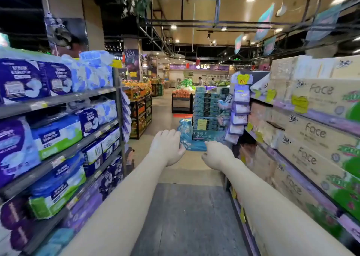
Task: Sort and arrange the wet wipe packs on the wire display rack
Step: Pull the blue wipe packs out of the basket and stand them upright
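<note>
Purple wet wipe packs point(240, 107) hang in a column on a rack at the far end of the right-hand shelving. Both my arms reach forward down the aisle, well short of those packs. My left hand point(166, 146) shows its back, fingers bent loosely downward, and holds nothing. To its right, my right hand point(216, 154) is also loosely curled and holds nothing. More purple packs point(125, 115) hang edge-on at the end of the left shelving.
Left shelves point(58, 100) carry blue and purple bagged packs. The right shelves point(311, 119) hold cardboard tissue cartons. A stack of teal boxes point(206, 107) with a blue floor sign point(186, 137) stands at the aisle's end. Grey floor point(187, 216) runs between the shelves.
</note>
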The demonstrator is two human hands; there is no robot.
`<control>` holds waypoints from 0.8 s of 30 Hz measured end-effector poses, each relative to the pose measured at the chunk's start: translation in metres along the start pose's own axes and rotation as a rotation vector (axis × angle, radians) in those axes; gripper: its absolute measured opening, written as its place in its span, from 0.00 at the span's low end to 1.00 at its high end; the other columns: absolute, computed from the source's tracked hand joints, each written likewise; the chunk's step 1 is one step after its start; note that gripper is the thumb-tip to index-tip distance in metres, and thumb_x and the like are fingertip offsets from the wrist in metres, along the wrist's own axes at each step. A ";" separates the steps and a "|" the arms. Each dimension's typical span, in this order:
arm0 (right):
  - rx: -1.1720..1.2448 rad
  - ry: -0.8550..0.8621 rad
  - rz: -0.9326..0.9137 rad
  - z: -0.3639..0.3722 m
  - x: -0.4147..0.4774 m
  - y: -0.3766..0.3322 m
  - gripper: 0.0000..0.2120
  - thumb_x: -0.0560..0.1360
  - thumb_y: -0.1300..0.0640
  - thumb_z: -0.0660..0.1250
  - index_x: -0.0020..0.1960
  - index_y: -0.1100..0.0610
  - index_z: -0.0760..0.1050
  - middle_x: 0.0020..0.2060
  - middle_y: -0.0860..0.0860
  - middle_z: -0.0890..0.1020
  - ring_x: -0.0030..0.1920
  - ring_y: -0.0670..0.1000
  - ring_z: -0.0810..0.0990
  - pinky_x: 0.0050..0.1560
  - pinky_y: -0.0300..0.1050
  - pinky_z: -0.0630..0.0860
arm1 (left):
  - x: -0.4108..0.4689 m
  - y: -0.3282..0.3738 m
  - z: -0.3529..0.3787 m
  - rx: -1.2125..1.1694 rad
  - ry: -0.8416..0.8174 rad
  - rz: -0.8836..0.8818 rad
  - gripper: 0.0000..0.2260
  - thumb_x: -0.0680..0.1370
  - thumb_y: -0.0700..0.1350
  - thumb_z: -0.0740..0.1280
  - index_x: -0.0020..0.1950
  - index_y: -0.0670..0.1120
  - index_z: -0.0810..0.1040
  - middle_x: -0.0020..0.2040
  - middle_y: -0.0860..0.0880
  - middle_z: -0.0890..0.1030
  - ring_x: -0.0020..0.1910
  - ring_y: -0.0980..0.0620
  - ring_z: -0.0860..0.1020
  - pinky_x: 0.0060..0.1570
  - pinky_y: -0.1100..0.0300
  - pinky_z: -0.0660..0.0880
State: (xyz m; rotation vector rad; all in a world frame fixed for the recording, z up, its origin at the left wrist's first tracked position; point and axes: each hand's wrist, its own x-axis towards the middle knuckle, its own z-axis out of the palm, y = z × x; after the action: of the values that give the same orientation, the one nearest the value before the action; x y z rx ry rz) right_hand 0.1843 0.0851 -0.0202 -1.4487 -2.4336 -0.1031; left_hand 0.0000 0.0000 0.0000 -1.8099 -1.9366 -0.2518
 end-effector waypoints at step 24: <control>-0.032 0.004 0.085 0.117 0.551 0.212 0.18 0.80 0.50 0.62 0.64 0.60 0.76 0.61 0.58 0.81 0.59 0.61 0.81 0.52 0.53 0.78 | 0.537 -0.038 0.285 0.019 -0.135 0.050 0.23 0.82 0.55 0.55 0.73 0.45 0.71 0.68 0.44 0.77 0.67 0.42 0.74 0.69 0.49 0.68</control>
State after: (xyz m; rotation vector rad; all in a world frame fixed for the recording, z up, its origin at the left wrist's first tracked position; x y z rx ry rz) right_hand 0.0982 0.6799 0.0119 -1.5619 -2.3732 -0.1271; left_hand -0.1061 0.5994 0.0043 -1.9041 -1.9733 -0.0967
